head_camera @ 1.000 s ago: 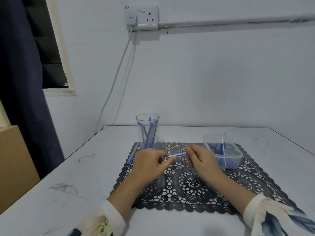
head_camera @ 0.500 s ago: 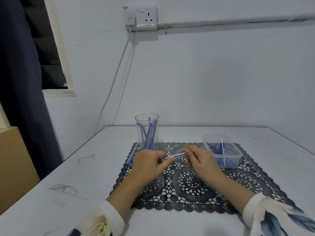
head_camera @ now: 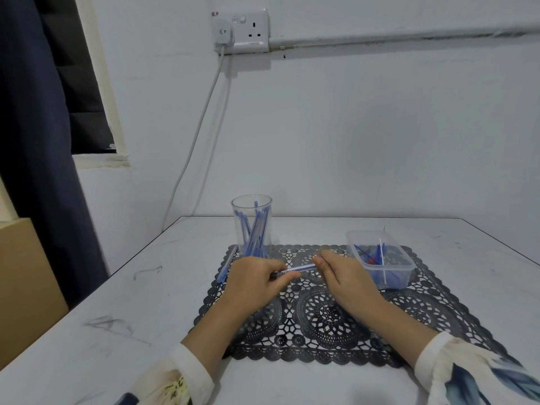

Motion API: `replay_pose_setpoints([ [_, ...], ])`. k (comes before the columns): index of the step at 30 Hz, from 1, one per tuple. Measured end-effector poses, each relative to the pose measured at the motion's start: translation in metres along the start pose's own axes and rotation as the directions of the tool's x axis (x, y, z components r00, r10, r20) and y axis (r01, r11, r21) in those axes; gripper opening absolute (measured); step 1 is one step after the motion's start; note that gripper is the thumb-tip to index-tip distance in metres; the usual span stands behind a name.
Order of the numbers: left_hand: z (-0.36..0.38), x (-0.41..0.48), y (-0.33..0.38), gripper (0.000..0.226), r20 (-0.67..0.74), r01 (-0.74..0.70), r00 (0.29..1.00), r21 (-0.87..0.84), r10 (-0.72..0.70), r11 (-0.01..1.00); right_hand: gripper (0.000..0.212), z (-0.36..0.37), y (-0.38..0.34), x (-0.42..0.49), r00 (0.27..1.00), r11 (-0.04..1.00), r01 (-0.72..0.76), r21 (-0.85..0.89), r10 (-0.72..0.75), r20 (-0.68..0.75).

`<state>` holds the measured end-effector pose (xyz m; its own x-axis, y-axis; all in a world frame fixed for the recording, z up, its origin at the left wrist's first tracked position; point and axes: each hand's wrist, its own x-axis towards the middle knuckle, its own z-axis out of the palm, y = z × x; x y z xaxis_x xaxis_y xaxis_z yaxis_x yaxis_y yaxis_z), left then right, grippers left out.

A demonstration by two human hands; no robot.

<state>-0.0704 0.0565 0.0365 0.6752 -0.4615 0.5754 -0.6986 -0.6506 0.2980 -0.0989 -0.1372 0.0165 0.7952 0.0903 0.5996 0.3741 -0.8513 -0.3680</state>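
Scarcely changed: left hand (head_camera: 254,282) & right hand (head_camera: 346,277) still pinch blue pen (head_camera: 301,268) ends, knuckles up, above mat (head_camera: 327,340) centre.

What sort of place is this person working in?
Most likely a plain room in a home or small office: a white table with a black lace placemat, a wall socket with a cable plugged in, and a dark curtain beside a window.

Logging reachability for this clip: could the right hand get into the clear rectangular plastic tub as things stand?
Probably yes. The right hand lies beside the clear rectangular plastic tub, whose top is open, with nothing between them; it would first have to release the blue pen it pinches.
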Motion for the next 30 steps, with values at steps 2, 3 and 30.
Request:
replay_pose_setpoints([
  [2,0.000,0.000,-0.001,0.058,0.006,-0.019,1.000,0.008,0.019,1.000,0.040,-0.001,-0.001,0.000,1.000,1.000,-0.025,0.009,0.025,0.011],
  [3,0.000,0.000,-0.002,0.057,0.005,-0.029,1.000,0.013,0.029,0.999,0.041,-0.002,-0.002,0.000,0.999,0.999,-0.038,0.034,0.037,0.016],
  [30,-0.003,0.005,-0.007,0.033,-0.269,-0.122,0.950,0.144,0.157,0.982,0.043,-0.008,-0.030,0.003,0.912,0.778,-0.397,0.486,0.393,0.116],
])
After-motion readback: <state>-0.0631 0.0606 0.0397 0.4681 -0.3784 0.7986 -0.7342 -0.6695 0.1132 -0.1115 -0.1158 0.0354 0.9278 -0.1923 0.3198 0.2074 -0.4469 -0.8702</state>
